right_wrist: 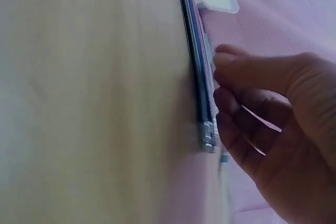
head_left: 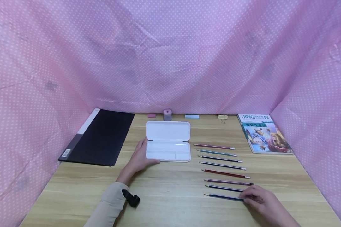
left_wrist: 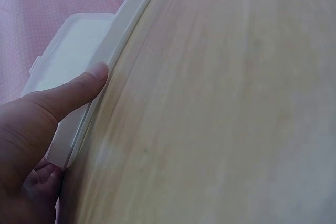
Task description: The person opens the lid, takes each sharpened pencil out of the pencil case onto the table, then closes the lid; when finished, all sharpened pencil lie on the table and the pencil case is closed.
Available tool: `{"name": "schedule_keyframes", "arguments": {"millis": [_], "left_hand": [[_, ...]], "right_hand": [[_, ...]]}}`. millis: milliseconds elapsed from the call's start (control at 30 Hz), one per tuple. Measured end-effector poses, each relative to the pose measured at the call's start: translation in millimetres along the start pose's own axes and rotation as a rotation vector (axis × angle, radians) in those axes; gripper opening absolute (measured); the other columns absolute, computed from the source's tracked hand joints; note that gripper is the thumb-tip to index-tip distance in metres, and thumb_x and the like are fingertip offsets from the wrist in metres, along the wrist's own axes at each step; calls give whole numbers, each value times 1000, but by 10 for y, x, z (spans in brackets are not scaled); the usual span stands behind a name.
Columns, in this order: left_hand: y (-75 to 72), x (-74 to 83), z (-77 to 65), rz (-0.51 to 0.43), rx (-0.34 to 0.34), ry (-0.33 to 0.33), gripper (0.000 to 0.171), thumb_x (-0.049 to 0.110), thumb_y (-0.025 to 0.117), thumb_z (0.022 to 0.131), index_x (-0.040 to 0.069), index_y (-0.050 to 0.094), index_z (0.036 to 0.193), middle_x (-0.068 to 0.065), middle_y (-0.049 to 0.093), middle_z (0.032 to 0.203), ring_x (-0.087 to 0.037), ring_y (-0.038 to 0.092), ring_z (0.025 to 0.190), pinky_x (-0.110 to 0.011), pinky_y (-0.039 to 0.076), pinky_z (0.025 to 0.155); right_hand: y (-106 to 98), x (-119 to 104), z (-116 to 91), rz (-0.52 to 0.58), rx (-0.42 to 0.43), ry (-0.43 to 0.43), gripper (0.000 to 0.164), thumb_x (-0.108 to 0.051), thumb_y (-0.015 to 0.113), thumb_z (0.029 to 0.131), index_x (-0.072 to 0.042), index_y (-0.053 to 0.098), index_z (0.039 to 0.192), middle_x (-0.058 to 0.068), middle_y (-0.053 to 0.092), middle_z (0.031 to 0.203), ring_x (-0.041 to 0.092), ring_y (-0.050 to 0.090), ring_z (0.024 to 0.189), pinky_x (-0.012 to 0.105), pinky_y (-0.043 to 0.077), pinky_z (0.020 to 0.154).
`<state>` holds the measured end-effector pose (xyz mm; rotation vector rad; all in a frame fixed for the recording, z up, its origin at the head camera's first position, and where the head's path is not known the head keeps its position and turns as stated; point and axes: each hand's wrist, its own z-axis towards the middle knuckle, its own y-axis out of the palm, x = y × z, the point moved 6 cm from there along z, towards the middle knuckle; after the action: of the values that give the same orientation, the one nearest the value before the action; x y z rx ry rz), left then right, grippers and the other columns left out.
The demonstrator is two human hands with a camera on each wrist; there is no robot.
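A white pencil case (head_left: 168, 151) lies with its lid raised and its inside bare. My left hand (head_left: 140, 156) holds its left front corner, thumb (left_wrist: 97, 72) against the front wall and fingers along the left side. To the right, several pencils (head_left: 223, 165) lie in a column, tips pointing left. My right hand (head_left: 260, 200) is at the eraser end of the nearest dark pencil (head_left: 223, 197). In the right wrist view, its loosely bent fingers (right_wrist: 231, 124) hover just over the pencils, with a small gap and nothing between them.
A black folder (head_left: 102, 138) lies at the left, a book (head_left: 264, 134) at the right. Along the back stand a pink eraser (head_left: 152, 116), a small pink-grey cylinder (head_left: 167, 115), a pale blue block (head_left: 192, 116) and a binder clip (head_left: 223, 117). Pink dotted cloth (head_left: 170, 63) walls the table.
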<state>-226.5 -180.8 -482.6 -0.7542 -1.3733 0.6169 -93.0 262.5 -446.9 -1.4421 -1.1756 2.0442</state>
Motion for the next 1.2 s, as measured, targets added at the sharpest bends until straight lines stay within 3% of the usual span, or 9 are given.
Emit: {"name": "schedule_keyframes", "arguments": {"millis": [133, 400, 600, 767, 933, 1067, 1200], "left_hand": [[-4, -3, 2, -2, 1, 0, 130, 63, 76, 56, 9, 5, 149, -14, 19, 147, -29, 23, 133, -44, 24, 108], [15, -10, -7, -11, -3, -2, 131, 65, 75, 55, 7, 5, 149, -13, 20, 147, -27, 25, 132, -44, 25, 107], [22, -5, 2, -11, 5, 12, 131, 65, 76, 55, 9, 4, 149, -12, 20, 146, -26, 25, 132, -43, 26, 107], [17, -13, 7, -13, 9, 9, 131, 64, 76, 55, 10, 4, 149, -12, 20, 147, -26, 25, 132, -42, 25, 107], [13, -13, 2, -13, 8, 6, 131, 62, 78, 55, 10, 3, 149, -13, 19, 147, -26, 25, 132, -42, 25, 107], [8, -3, 1, -23, 15, 8, 131, 62, 79, 54, 9, 4, 149, -13, 20, 146, -27, 25, 132, -43, 25, 107], [8, -1, 13, -45, 36, 23, 129, 57, 82, 53, 11, 9, 148, -12, 25, 143, -26, 28, 129, -43, 26, 106]], "right_hand": [[-120, -123, 174, -25, 106, -93, 26, -5, 74, 74, -23, 70, 93, -13, 62, 88, -1, 56, 77, 21, 47, 62], [-127, -253, 899, 37, 43, -93, 19, -14, 64, 87, -15, 67, 106, -4, 65, 96, 4, 58, 82, 26, 51, 69], [77, -366, 1493, 118, -56, -42, 31, -17, 59, 90, -11, 58, 121, 4, 62, 106, 13, 58, 93, 32, 50, 80], [306, -413, 1958, 190, -51, -61, 43, -10, 59, 89, 0, 48, 129, 15, 59, 109, 26, 58, 101, 41, 48, 86], [484, -454, 2341, 296, -16, -2, 52, -6, 58, 88, 7, 37, 134, 24, 52, 119, 35, 54, 108, 43, 45, 92], [565, -437, 2534, 397, 8, 99, 55, -14, 56, 91, -2, 32, 140, 19, 48, 127, 33, 49, 116, 43, 42, 95], [585, -416, 2603, 495, 37, 156, 48, -28, 50, 95, -9, 38, 137, 12, 50, 125, 28, 50, 115, 41, 44, 92]]}}
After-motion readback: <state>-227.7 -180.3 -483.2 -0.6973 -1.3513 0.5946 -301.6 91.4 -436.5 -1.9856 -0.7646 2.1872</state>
